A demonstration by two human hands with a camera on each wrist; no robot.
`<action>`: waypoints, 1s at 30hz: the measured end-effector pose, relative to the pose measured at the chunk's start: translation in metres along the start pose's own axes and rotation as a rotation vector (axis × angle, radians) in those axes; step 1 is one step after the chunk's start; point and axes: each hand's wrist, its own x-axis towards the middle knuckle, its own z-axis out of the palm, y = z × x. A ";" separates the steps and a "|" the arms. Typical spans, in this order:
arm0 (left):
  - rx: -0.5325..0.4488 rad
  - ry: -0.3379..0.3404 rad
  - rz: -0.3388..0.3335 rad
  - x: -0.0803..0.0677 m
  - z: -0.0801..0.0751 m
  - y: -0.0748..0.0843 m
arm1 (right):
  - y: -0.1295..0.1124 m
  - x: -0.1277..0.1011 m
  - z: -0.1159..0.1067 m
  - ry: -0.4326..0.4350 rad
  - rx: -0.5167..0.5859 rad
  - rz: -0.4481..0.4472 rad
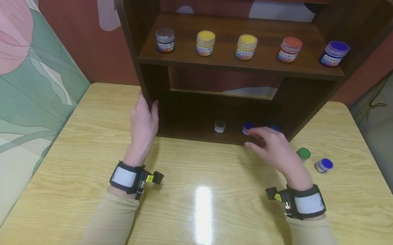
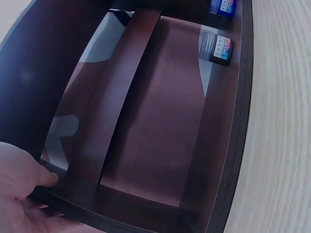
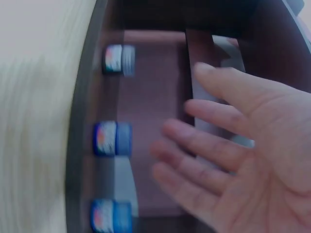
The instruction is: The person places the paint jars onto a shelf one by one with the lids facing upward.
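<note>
My left hand (image 1: 143,121) grips the left side panel of a dark brown wooden shelf (image 1: 240,67); in the left wrist view the thumb lies on the inner face and the fingers are outside. My right hand (image 3: 243,141) hovers at the front of the lower tier, fingers spread, holding nothing. Beside its fingertips in the head view stands a blue-lidded paint jar (image 1: 247,128). A dark-lidded paint jar (image 1: 220,126) is left of it, and another blue-lidded jar (image 1: 275,128) is partly hidden behind the hand.
On the upper tier stand a dark jar (image 1: 165,40), two yellow jars (image 1: 205,43), a red jar (image 1: 290,50) and a purple-blue jar (image 1: 334,54). A green-lidded jar (image 1: 303,154) and a blue-lidded jar (image 1: 324,165) are on the wooden table (image 1: 176,204) at right.
</note>
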 end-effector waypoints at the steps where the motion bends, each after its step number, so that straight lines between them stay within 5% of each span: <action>1: 0.001 -0.001 0.000 0.000 0.000 0.000 | 0.002 -0.003 -0.004 -0.028 -0.015 0.009; 19: 0.024 -0.014 0.005 0.000 0.000 0.000 | 0.034 -0.037 -0.046 -0.338 -0.126 0.286; 30: 0.024 -0.007 0.010 0.000 0.001 0.000 | 0.056 -0.043 -0.059 -0.318 -0.136 0.346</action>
